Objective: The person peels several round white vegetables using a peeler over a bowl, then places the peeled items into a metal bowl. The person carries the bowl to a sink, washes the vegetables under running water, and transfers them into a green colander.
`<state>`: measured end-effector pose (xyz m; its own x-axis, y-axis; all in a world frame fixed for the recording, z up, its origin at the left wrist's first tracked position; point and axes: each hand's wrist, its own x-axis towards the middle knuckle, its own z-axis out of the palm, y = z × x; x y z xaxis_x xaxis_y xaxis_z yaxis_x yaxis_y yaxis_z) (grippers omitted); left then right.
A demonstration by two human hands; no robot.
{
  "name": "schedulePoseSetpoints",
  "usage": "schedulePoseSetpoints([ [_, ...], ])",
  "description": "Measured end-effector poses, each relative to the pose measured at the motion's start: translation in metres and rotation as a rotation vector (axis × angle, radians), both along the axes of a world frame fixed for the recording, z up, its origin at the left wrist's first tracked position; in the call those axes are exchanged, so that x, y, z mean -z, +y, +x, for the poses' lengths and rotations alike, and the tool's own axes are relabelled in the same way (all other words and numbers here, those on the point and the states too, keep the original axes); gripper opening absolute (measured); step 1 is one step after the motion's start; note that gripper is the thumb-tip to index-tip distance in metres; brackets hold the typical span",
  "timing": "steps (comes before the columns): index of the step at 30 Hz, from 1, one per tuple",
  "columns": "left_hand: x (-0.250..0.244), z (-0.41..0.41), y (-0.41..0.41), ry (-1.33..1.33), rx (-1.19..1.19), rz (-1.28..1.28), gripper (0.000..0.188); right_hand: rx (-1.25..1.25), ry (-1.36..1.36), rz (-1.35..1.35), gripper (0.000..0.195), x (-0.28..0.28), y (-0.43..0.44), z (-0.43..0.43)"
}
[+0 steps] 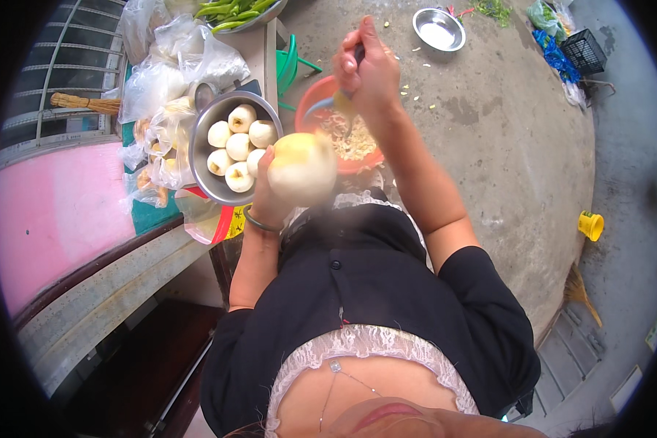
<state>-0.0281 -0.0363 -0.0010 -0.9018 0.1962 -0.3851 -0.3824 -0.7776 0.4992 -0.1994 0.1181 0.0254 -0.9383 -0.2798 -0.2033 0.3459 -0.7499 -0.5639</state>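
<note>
A large round fruit (302,169), mostly peeled white with a yellow patch of skin at its top, rests in my left hand (271,194) in front of my body. Raised beyond it, my right hand (368,65) is closed around a dark handle; the tool's other end is blurred. Beneath that hand, a coral plastic basin (308,101) on the floor holds peelings (356,145). To the left of the fruit stands a steel bowl (200,178) with several peeled, pale round fruits (238,147) inside.
Plastic bags (169,71) crowd the table at left, near a bowl of green peppers (235,12). A green plastic stool (288,68) stands beside the table. On the concrete floor are a metal basin (439,30), a yellow bucket (591,225), a black crate (583,52) and a broom (577,290).
</note>
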Motion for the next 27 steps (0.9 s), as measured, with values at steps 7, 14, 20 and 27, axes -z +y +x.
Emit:
schedulePoseSetpoints([
  [7,-0.004,-0.006,0.002,-0.033,-0.003,-0.17,0.054,-0.101,0.024,-0.254,0.046,-0.013,0.0,0.024],
  [14,-0.023,0.002,-0.002,0.013,0.221,-0.399,0.057,0.051,0.103,0.079,0.046,-0.01,-0.001,0.005],
  [20,-0.023,-0.006,0.009,-0.004,0.085,-0.287,0.054,-0.035,0.108,-0.26,0.045,-0.016,0.009,0.027],
  [27,-0.016,0.008,0.003,0.018,0.11,-0.328,0.049,-0.012,0.102,-0.098,0.042,-0.013,0.0,0.028],
])
